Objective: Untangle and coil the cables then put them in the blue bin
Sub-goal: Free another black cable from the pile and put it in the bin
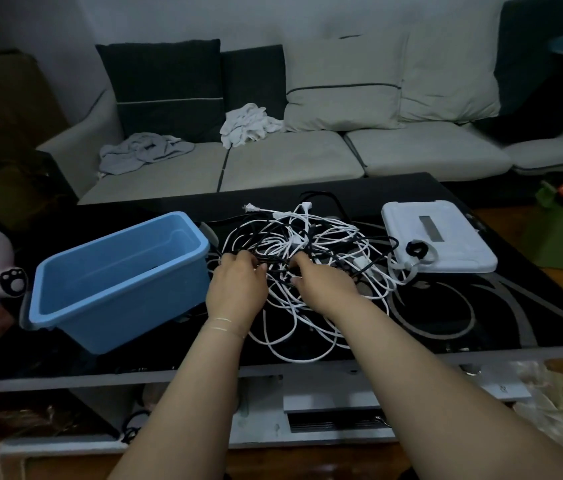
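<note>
Glossy black coffee table (481, 327) before a sofa (273, 157) bore a snarl of white and black cables (307, 244). Left hand (237, 289) and right hand (321, 289) curled their fingers into its near strands, apparently pinching them. Beside the left fingers sat the blue bin (117, 271). Cables judged light, limp, snag-prone; best taken at a plug (249, 207) beyond the fingertips.

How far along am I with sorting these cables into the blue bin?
Nothing looks finished: the blue plastic bin shows no cables inside, and no coiled cable is in view. In hand: your left hand and right hand both curl into the tangled pile of white and black cables on the black glass table. Left: separating every cable, coiling each, and binning them all.
</note>
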